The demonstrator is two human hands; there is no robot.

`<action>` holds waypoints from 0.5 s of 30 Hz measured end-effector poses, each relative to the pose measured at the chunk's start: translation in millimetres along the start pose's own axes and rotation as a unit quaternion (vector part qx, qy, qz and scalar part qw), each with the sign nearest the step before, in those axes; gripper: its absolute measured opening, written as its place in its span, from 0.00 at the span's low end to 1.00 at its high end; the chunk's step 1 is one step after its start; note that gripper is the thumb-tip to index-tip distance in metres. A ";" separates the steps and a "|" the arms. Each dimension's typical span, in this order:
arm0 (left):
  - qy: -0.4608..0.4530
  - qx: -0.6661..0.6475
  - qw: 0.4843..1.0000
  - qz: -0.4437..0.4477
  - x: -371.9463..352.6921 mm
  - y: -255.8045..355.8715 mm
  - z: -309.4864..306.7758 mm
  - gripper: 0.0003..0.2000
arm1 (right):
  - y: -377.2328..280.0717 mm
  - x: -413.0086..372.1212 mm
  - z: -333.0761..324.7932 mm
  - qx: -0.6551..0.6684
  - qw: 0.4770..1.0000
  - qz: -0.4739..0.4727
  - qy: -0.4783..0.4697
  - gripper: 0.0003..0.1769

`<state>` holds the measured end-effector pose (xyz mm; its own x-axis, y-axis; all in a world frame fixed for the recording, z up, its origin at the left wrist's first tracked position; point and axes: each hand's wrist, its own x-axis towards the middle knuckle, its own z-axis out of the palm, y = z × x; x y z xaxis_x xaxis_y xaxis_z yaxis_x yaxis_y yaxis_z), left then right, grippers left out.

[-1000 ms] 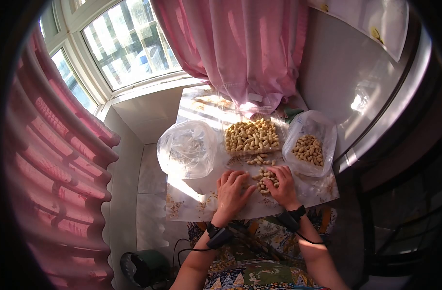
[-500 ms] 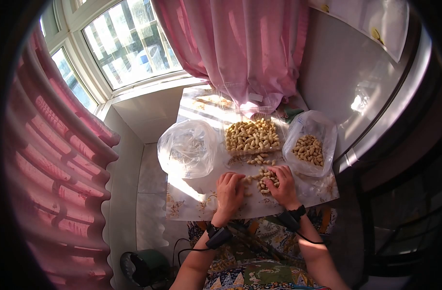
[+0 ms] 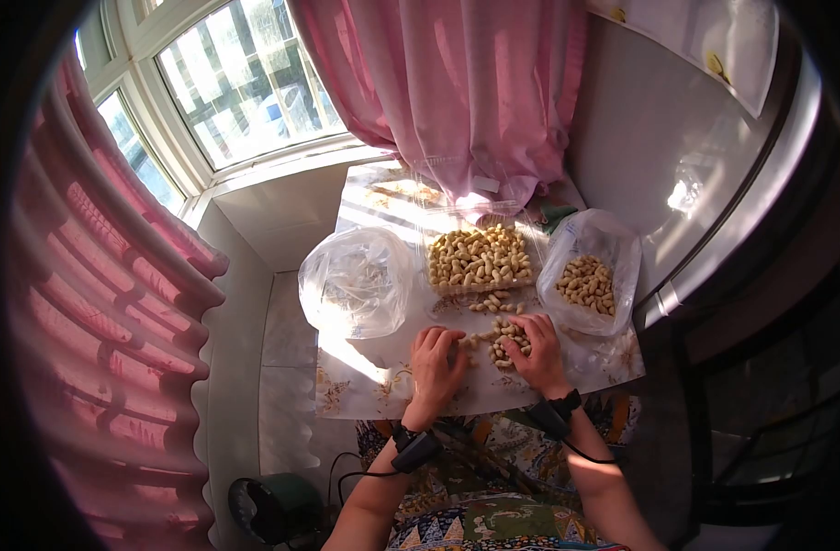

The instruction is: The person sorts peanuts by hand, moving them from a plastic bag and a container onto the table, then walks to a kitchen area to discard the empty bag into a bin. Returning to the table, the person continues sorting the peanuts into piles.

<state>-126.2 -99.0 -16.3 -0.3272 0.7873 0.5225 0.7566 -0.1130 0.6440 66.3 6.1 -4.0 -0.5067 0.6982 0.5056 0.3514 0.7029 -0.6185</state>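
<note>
On the table a small pile of unshelled peanuts (image 3: 505,332) lies between my hands. My right hand (image 3: 541,356) rests at the pile's right edge, thumb and fingers apart, touching peanuts. My left hand (image 3: 436,369) is set down left of the pile with its fingers curled; whatever is beneath them is hidden. A few peanuts lie by its fingertips. Behind the pile stands a clear plastic box (image 3: 481,290) heaped with peanuts (image 3: 480,257), and several loose ones (image 3: 496,302) lie in front of it. To the right, an open plastic bag (image 3: 622,241) holds more peanuts.
A puffed-out, translucent plastic bag (image 3: 358,283) stands on the left of the patterned tablecloth (image 3: 356,390). Pink curtains (image 3: 457,87) hang at the back and left, beside a bright window (image 3: 250,83). Below the table's left side is a dark round object (image 3: 287,505).
My left fingers have shifted very slightly near the loose peanuts. My right hand, the pile and the containers look the same.
</note>
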 end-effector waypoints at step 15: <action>0.028 0.037 0.998 -0.041 1.3 6.2 3.6 0.10 | -1.8 0.3 -1.0 0.004 1.000 -0.002 0.007 0.19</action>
<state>-119.9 -96.5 -13.7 -0.4182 0.7572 0.5017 0.7659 -0.0030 0.6429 66.3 5.2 -2.2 -0.4964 0.6972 0.5172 0.3436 0.7049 -0.6205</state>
